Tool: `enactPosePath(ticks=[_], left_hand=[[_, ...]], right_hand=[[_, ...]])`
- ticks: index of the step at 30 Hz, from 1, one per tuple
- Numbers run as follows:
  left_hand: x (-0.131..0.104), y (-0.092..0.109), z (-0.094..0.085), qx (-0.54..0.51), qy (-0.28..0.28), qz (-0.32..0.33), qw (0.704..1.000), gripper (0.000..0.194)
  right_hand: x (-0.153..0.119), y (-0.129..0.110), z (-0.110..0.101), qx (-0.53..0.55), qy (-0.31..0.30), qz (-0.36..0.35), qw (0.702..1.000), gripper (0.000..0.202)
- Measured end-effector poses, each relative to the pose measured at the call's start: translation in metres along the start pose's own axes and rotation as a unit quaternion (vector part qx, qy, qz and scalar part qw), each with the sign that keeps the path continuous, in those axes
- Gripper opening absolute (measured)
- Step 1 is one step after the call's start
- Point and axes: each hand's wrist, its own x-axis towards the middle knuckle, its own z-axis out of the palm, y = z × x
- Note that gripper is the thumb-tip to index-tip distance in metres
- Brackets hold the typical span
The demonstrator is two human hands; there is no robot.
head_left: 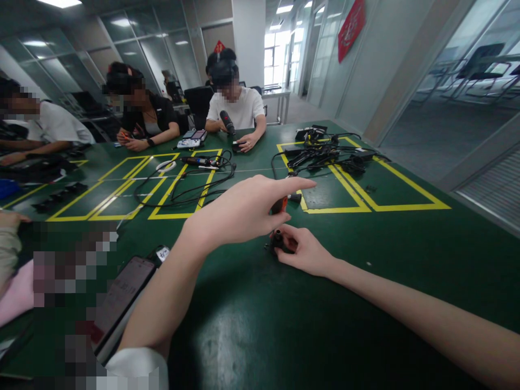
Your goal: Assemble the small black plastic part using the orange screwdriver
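The left hand (247, 211) is half closed, with its index finger stretched out straight to the right, and between the thumb and the other fingers it has an object of orange and black (284, 204), whose smooth surface is mostly hidden by the hand. Just below, the right hand (304, 249) is curled, and its fingertips pinch a small black part (277, 239), dark and compact, with a short round tube standing up from it; this part is close above or on the table, I cannot tell which. The table (406, 244) has a dark green, slightly glossy top, marked by flat yellow tape (410, 207) in angular frames. Beyond the hands lies a tangled heap of thin black cables (325, 154). Near the left forearm is a flat rectangular phone (125, 287) with a glassy screen.
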Motion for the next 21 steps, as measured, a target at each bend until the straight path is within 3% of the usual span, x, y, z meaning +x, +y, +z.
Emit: enactPosePath(ticks=[10,21], left_hand=[[0.0018,0.0021,0.0005,0.049,0.012,-0.001,0.999,0.055],[0.0035,0.0006,0.0029,0.062,0.026,0.001,0.998,0.051]], right_hand=[[0.0012,0.0008,0.0019,-0.05,-0.025,0.015,0.998,0.014],[0.0031,0.0007,-0.0011,-0.024,-0.039,0.031,0.998,0.012]])
